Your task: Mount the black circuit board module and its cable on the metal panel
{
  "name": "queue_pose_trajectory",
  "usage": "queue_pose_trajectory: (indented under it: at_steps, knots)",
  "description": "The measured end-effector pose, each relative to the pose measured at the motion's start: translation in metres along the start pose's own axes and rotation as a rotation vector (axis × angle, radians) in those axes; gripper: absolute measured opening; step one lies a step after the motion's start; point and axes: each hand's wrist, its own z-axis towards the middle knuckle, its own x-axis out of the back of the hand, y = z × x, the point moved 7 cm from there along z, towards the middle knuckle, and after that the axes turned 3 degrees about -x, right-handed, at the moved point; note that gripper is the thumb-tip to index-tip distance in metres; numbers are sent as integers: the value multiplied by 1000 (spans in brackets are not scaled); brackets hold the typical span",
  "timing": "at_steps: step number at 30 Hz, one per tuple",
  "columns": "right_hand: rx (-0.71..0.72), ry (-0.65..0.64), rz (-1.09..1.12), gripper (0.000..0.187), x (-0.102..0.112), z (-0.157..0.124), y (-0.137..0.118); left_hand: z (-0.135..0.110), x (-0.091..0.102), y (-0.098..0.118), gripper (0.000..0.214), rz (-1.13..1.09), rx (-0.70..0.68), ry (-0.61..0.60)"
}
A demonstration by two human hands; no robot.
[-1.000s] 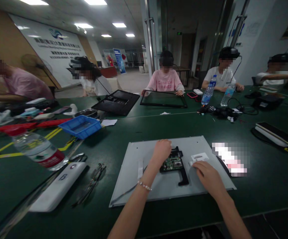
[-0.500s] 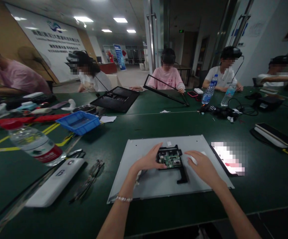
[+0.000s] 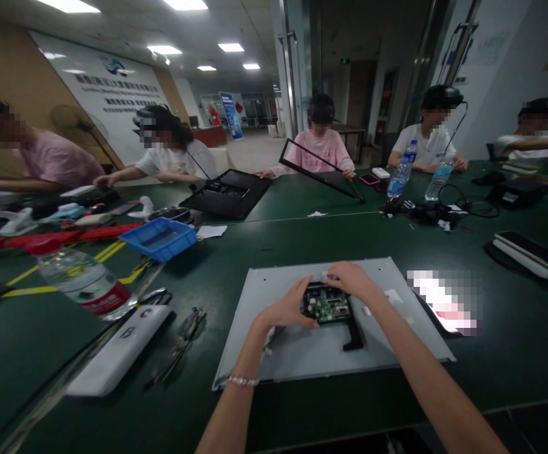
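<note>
A grey metal panel (image 3: 302,353) lies flat on the green table in front of me. At its middle sits a small green circuit board (image 3: 329,308) in a black L-shaped bracket (image 3: 352,334). My left hand (image 3: 287,308) grips the board's left edge, fingers curled on it. My right hand (image 3: 352,279) reaches over the board's far edge, fingers bent down onto it. A white label (image 3: 393,295) lies on the panel to the right.
A lit phone (image 3: 439,302) lies right of the panel. Left are glasses (image 3: 179,343), a white case (image 3: 122,356), a lying water bottle (image 3: 82,284) and a blue tray (image 3: 161,238). Several people sit across the table with screen frames, bottles (image 3: 401,170) and cables (image 3: 432,211).
My right hand has moved from the panel's right side up to the board's far edge. My left hand has shifted onto the board's left side. The person opposite has tilted a screen frame up.
</note>
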Motion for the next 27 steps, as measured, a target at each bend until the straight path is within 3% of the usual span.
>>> queue_pose_trajectory:
  at_steps: [12, 27]
  knots:
    - [8, -80, -124, 22, 4, 12, 3, 6, 1, 0, 112, 23, 0, 25]
    - [-2, -13, -76, 27, 1, 7, -19, 1, -1, 0, 119, -13, 13, 21]
